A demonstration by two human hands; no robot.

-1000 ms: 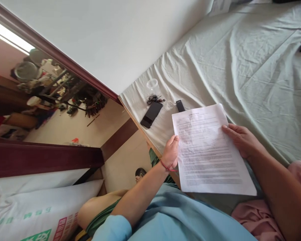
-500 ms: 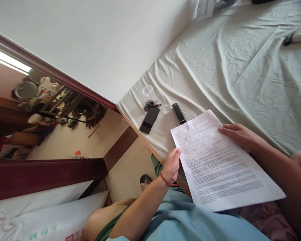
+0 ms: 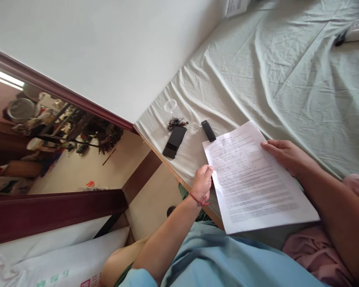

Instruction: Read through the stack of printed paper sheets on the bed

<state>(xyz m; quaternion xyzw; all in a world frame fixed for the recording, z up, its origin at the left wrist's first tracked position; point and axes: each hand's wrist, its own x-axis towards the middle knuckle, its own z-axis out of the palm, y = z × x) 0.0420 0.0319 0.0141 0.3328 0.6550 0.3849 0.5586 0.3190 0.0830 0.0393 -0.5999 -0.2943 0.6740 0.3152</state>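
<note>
A white printed sheet of paper [image 3: 254,183] is held up over my lap, its lines of text too small to read. My left hand [image 3: 202,183], with a red string at the wrist, pinches the sheet's left edge between thumb and fingers. On the opposite edge my right hand [image 3: 283,153] grips with its thumb on top; its fingers are partly hidden. Just past the sheet's top edge lies a black remote-like device [image 3: 208,130], its near end close to the paper. Left of it rests a black smartphone [image 3: 174,142] beside a tangle of dark cable [image 3: 176,123].
A clear plastic cup [image 3: 170,107] lies near the wall on the pale green bedsheet [image 3: 242,79]. The bed's wooden edge [image 3: 158,157] runs along my left. A white sack [image 3: 62,255] sits lower left. Pink cloth [image 3: 317,251] is bunched at lower right.
The sheet has lifted slightly and its lower edge has moved up, away from my lap, with both hands still on it. The view has shifted a little.
</note>
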